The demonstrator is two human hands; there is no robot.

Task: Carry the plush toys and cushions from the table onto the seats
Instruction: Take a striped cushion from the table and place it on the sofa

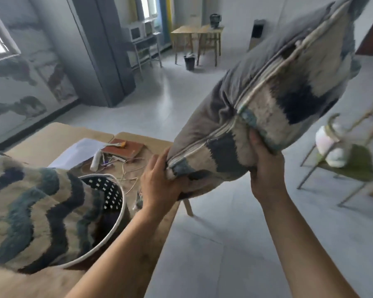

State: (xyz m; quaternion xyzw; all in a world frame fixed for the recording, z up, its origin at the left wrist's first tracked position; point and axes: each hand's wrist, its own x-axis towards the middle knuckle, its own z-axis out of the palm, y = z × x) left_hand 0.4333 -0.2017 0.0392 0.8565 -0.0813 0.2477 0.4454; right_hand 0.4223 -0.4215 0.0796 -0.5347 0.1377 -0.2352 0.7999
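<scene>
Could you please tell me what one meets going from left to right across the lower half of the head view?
Wavy-patterned cushion → white-rimmed basket → left hand → right hand → pale plush toy on the green chair. Both hands grip the raised cushion, which spans too widely to place.

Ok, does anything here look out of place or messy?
The held cushion looks intact. The wavy cushion on the table slumps over the basket rim, covering part of it, and loose cables lie tangled beside the notebook.
</scene>
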